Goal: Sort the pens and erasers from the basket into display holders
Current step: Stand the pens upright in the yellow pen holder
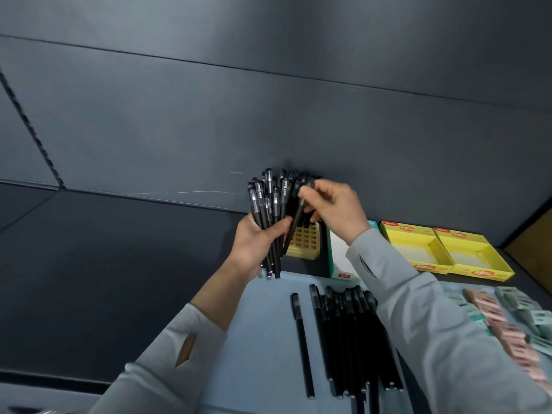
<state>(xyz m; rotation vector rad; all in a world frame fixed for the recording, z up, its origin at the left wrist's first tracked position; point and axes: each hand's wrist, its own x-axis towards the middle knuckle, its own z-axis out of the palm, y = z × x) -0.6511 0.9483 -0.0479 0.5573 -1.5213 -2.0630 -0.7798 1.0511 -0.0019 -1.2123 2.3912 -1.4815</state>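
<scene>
My left hand [257, 243] grips a bundle of several black pens [267, 210], caps up, just left of a yellow pen holder [306, 242] with a grid of holes. My right hand [331, 209] pinches a single black pen [295, 222] near its cap, its tip slanting down to the holder's left side. More black pens stand in the back of the holder, partly hidden by my hands. Several black pens [349, 339] lie in a row on the pale blue surface [263, 339], one apart at the left. Pink and green erasers [504, 321] are piled at the right.
A teal and white box [339, 258] stands right of the pen holder. Two open yellow display boxes [445, 252] sit further right. Dark grey panels form the wall behind and the surface to the left.
</scene>
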